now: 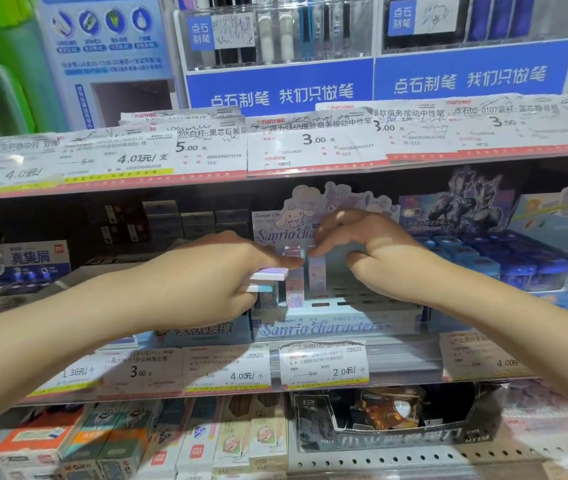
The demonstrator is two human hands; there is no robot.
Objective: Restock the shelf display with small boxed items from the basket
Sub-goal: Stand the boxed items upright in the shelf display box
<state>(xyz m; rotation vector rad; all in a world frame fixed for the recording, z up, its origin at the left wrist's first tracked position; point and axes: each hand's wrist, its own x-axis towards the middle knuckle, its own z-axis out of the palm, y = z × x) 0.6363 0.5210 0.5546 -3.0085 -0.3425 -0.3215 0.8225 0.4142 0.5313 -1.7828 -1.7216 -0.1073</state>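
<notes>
— Boxes first: where do they lie from each grip?

— Left hand (206, 271) has its grip closed round two small flat boxes (268, 274), stacked, their long axes running level and pointing right, toward the display tray (338, 327). They sit just left of the tray's standing row.

— And the row?

— Two upright boxes (317, 275) stand in the tray's back left part, long axes vertical, just beside the held pair. So the held ones would need turning from flat to upright before they drop into a slot, by my reckoning.

— Right hand?

— Right hand (376, 251) is over the tray, fingers curled, its fingertips (315, 251) pinching or touching the top of the right upright box; I cannot tell which for certain. It is the nearer hand to the row; the left is nearer the stock.

— Room to move?

— Open slots lie right and front of the standing boxes. Above, the upper shelf edge (310, 168) with its price tags hangs low, and the tray's card header (275, 233) stands behind. A blue box display (504, 258) crowds the right side. The basket is not in view.
</notes>
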